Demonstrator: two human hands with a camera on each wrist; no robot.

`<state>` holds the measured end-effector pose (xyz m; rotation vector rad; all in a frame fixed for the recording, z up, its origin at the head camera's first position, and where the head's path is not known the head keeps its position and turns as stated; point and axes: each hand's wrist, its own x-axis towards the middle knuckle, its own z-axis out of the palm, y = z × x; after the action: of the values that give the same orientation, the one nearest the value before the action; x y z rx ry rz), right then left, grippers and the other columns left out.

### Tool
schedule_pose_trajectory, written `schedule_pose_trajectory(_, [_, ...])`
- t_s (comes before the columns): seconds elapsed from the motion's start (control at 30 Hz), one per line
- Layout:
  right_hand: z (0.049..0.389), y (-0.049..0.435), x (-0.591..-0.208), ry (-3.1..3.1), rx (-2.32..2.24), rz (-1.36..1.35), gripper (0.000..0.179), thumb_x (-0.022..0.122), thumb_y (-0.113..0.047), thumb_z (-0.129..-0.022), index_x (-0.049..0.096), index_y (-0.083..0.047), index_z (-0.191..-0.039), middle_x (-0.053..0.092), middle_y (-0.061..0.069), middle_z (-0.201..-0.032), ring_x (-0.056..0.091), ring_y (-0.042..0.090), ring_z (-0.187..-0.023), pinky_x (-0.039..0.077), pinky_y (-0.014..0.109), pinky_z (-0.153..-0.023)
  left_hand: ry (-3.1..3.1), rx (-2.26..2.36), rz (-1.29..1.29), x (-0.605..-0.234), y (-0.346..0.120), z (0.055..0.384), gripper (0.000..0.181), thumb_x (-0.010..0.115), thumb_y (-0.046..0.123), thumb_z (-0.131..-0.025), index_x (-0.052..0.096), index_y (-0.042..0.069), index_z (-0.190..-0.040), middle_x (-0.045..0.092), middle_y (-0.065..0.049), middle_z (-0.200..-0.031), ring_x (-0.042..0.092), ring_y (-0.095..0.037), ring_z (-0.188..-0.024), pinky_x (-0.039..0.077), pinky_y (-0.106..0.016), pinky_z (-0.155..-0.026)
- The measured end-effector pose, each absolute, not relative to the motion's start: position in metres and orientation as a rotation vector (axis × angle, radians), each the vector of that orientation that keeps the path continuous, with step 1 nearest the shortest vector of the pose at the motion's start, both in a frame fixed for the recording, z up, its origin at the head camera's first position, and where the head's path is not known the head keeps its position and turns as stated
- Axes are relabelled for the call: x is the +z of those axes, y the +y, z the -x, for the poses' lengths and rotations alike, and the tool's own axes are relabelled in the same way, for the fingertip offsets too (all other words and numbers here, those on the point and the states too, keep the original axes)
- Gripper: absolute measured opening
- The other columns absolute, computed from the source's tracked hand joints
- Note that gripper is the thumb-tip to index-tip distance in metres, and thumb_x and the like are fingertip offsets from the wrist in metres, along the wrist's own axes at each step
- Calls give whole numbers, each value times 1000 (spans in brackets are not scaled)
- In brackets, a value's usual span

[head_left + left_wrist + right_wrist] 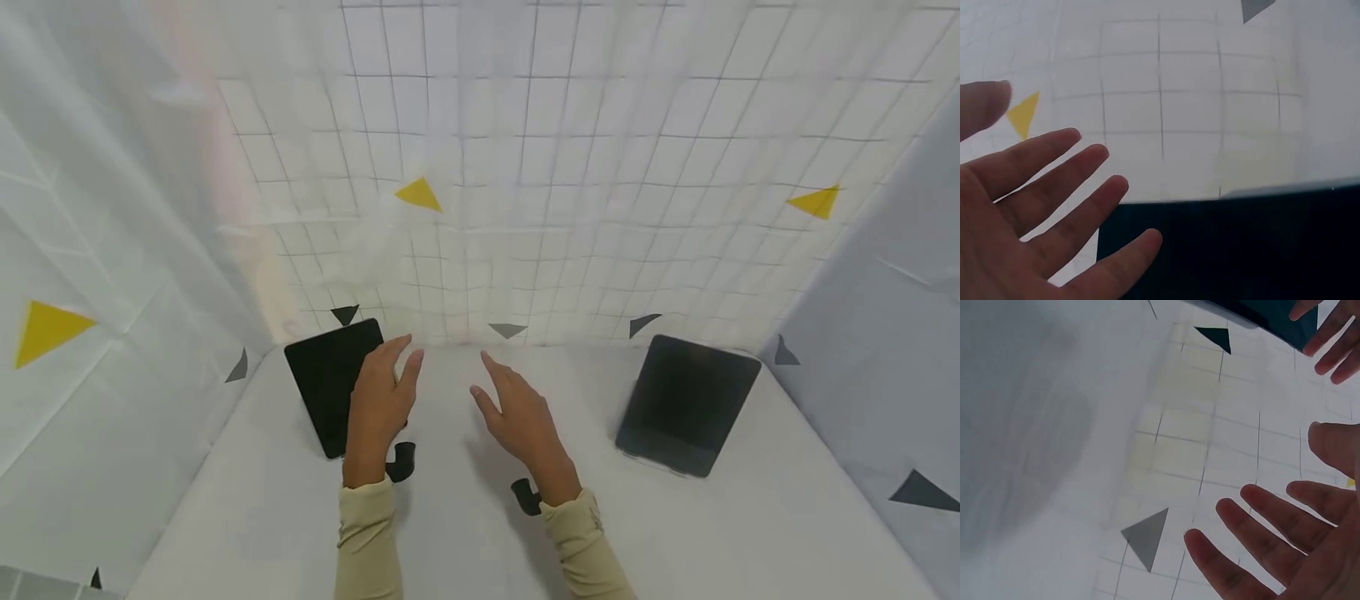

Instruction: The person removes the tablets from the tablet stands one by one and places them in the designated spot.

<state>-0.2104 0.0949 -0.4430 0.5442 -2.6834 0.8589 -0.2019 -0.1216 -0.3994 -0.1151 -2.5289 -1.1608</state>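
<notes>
Left hand (379, 402) and right hand (522, 422) empty, fingers apart, the left near a black tablet (327, 387).

I'm hovering the left hand (380, 398) and right hand (522, 419) apart, fingers (1088, 214) spreading loosely, thumbs (410, 372) pointing inward.

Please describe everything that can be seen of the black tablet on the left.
The black tablet is a rectangular slab with rounded corners and a dark, blank, glass-like face. In the head view, it sits turned at the back left of the white surface, its far edge overlapping the gridded wall; whether it lies flat is unclear. The left hand hides part of its right side; contact cannot be judged.
</notes>
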Motion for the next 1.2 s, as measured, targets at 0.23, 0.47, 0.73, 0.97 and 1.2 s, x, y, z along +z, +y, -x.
schedule_pose_trajectory(0.23, [214, 79, -453, -2648, 849, -593, 56, 59, -34, -108, 46, -11, -158, 64, 11, -140, 61, 31, -127, 53, 51, -96, -2491, -1155, -40, -402, -141, 196, 41, 65, 17, -104, 62, 12, -144, 58, -9, -144, 49, -31, -136, 42, -58, -106])
schedule_pose_trajectory(0.47, [215, 44, -460, -2587, 894, -651, 47, 67, -29, -105, 58, -11, -147, 72, 6, -119, 69, 23, -107, 57, 41, -82, -2376, -1035, -283, -405, -169, 187, 23, 64, 11, -103, 67, 3, -124, 66, -15, -116, 59, -35, -112, 48, -57, -91])
schedule_pose_trajectory(0.73, [219, 4, -476, -2599, 950, -664, 29, 68, -26, -104, 65, -12, -130, 72, 0, -104, 65, 14, -86, 52, 27, -66, -2331, -1009, -612, -410, -201, 181, 26, 55, 16, -107, 57, -5, -122, 61, -24, -109, 58, -42, -100, 47, -61, -86])
schedule_pose_trajectory(0.97, [232, -19, -483, -2691, 913, -650, 23, 67, -28, -105, 61, -10, -118, 71, 2, -99, 61, 12, -76, 48, 25, -61, -2430, -1047, -697, -419, -215, 181, 32, 51, 18, -110, 50, -8, -128, 57, -28, -114, 56, -47, -103, 46, -63, -89])
schedule_pose_trajectory(1.2, [236, -26, -490, -2676, 956, -678, 21, 67, -24, -105, 62, -9, -119, 71, 2, -99, 61, 10, -75, 48, 23, -62, -2510, -1025, -673, -422, -217, 181, 28, 44, 12, -111, 49, -9, -129, 53, -29, -114, 57, -50, -100, 45, -64, -86])
